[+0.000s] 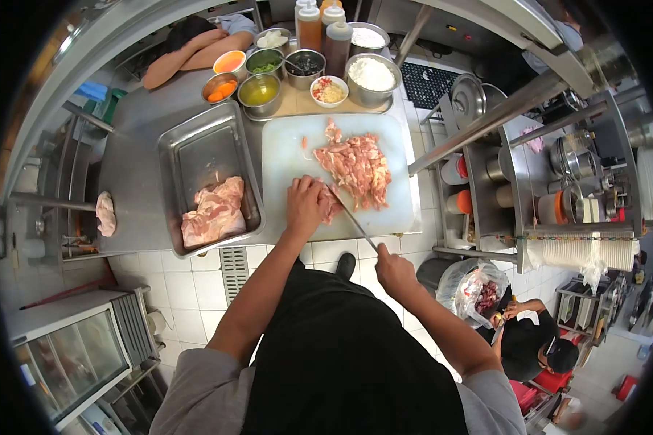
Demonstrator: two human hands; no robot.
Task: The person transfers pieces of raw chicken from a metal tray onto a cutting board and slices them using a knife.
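My left hand (307, 201) presses down on a piece of raw meat (331, 208) near the front of the white cutting board (290, 145), its fingers closed over the piece. In my right hand (395, 272) is the handle of a knife (352, 219), whose blade slants up and left to the meat beside my left fingers. A heap of cut raw meat (357, 168) lies on the board just beyond the blade. To the left, a steel tray (196, 141) holds larger uncut pieces of raw meat (215, 210) at its near end.
Behind the board stand bowls of sauces and egg yolks, a steel pot of white powder (371, 74) and several squeeze bottles (310, 27). A folded cloth (106, 214) lies at the table's left edge. Another person (530, 341) works at lower right by a plastic-lined bin (471, 290).
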